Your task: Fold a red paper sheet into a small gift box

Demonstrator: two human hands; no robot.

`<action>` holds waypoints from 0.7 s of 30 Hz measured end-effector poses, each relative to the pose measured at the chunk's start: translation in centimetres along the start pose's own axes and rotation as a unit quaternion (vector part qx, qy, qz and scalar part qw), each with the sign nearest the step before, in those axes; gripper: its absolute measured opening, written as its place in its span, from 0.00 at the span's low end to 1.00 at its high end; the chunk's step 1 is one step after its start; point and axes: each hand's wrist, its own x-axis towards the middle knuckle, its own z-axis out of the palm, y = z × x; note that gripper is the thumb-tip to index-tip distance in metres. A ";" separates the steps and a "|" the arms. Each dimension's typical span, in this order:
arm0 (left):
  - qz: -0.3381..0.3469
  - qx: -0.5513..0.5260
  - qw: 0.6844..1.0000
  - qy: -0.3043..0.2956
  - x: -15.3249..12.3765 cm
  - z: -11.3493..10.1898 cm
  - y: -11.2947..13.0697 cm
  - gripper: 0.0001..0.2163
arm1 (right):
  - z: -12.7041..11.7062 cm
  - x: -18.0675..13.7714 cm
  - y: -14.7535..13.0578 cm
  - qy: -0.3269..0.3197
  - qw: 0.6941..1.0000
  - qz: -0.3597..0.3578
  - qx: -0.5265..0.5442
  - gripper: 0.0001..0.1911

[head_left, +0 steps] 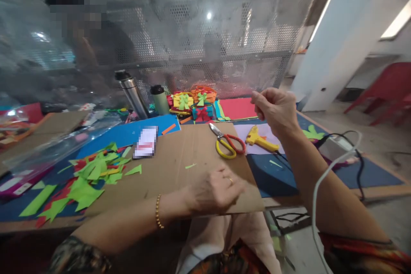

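Observation:
My left hand (221, 188), slightly blurred, is low over the front right part of the brown cardboard sheet (173, 154); its fingers curl inward and the palm is hidden. Raised over the table's right side is my right hand (274, 109), its fingers pinched together near the red sheet (237, 108). Anything in either grip is too small or hidden to make out. Scissors (226, 142) with red and yellow handles lie partly spread on the cardboard. Right of them, a yellow glue gun (260, 139) rests on a pale purple sheet (242, 132).
Green and red paper scraps (93, 171) are heaped at left, near a phone (146, 142). Behind stand a steel flask (133, 94), a green bottle (159, 102) and colourful bow-topped pieces (192, 102). A white cable (317, 197) loops by my right forearm. A person (96, 47) is beyond the mesh partition.

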 end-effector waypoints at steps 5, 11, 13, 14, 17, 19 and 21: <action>-0.106 -0.039 0.992 0.058 -1.3 0.3 -1.2 0.14 | -2.5 3.5 1.6 0.021 0.990 0.007 -0.142 0.14; -0.126 -0.091 0.987 0.032 -1.5 0.5 -0.3 0.19 | -0.3 6.2 6.4 -0.119 0.912 0.119 -0.373 0.10; -0.138 -0.095 0.986 0.025 -1.5 0.4 -0.3 0.21 | 1.4 6.7 7.5 -0.160 0.883 0.138 -0.420 0.10; -0.141 -0.098 0.985 0.025 -1.5 0.4 -0.3 0.21 | 2.4 7.0 8.1 -0.181 0.866 0.147 -0.442 0.12; -0.137 -0.100 0.985 0.033 -1.4 0.3 -0.3 0.24 | 5.0 7.7 9.6 -0.247 0.812 0.169 -0.502 0.21; -0.120 -0.098 0.988 0.032 -1.4 0.3 -0.3 0.24 | 6.4 7.8 10.6 -0.286 0.774 0.177 -0.537 0.22; -0.095 -0.091 0.990 0.040 -1.4 0.5 -0.3 0.24 | 7.1 7.8 11.6 -0.319 0.737 0.181 -0.568 0.21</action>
